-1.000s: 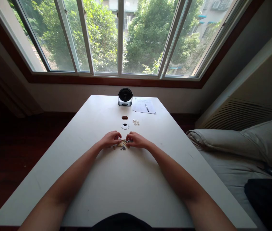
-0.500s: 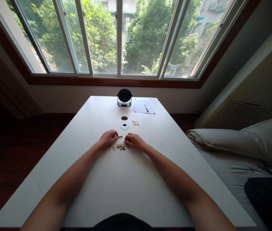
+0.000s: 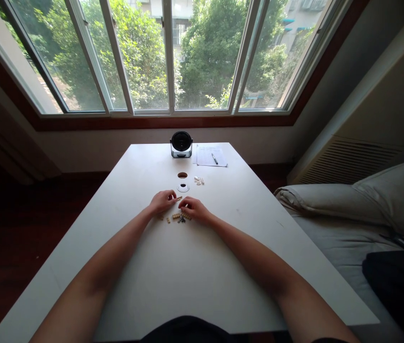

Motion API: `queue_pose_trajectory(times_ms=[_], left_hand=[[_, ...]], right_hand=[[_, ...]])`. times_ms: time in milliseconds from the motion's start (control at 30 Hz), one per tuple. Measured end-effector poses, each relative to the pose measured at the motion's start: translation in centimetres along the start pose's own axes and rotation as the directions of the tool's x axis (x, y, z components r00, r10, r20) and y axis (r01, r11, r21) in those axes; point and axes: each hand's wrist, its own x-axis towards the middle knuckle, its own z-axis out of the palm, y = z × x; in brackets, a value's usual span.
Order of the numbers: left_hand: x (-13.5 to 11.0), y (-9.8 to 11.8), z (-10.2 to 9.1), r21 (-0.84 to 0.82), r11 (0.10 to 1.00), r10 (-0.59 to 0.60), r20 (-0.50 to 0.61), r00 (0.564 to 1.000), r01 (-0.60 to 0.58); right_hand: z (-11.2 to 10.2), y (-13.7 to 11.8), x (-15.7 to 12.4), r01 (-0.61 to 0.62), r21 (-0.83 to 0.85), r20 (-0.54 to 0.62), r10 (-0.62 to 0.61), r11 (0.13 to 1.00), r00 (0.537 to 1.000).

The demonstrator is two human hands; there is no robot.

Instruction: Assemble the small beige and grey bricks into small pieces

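Note:
My left hand (image 3: 162, 202) pinches a narrow tan building brick (image 3: 179, 198), its studded end sticking out past the fingertips to the right. Close by, my right hand (image 3: 195, 208) has its fingers curled together just below that brick; anything between them is too small to make out. Under and in front of the right hand lie a tan brick (image 3: 176, 216), another tan brick (image 3: 187, 216) partly covered by the hand, and a cluster of small dark grey pieces (image 3: 181, 220). A smaller tan piece (image 3: 168, 220) rests to the left of these.
The white table (image 3: 187, 271) carries a small black fan (image 3: 181, 143) at its far edge. Beside it lie paper sheets (image 3: 207, 156) with a pen (image 3: 215, 158). Nearer are a round hole (image 3: 182, 175), a ring-shaped cover (image 3: 183, 188) and several whitish pieces (image 3: 199, 180).
My right hand has moved up and left from the tan bricks toward the brick in my left hand. The held brick is tilted more upward. The view has shifted slightly.

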Motion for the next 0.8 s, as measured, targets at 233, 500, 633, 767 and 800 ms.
queue_pose_trajectory(times_ms=[233,500,633,767,800], left_hand=[[1.1,0.2,0.4,-0.044,0.998,0.041,0.037,0.998,-0.039],[0.3,0.9,1.1,-0.075,0.993,0.088,-0.038,0.995,-0.091],[-0.3,0.9,1.2,-0.099,0.989,0.108,-0.044,0.993,-0.112],[-0.6,0.9,1.2,-0.116,0.986,0.114,-0.05,0.992,-0.119],[-0.6,0.9,1.2,-0.118,0.986,0.115,-0.058,0.992,-0.121]], right_hand=[[-4.2,-0.4,0.2,0.02,-0.075,0.247,-0.001,0.997,0.969],[-4.5,-2.1,-0.1,0.045,-0.368,0.349,0.094,0.929,0.932],[-3.4,-2.6,-0.2,0.107,-0.373,0.329,0.024,0.922,0.944],[-3.2,-2.8,-0.4,0.169,-0.332,0.33,-0.054,0.928,0.942],[-3.2,-2.9,-0.4,0.183,-0.318,0.345,-0.067,0.93,0.936]])
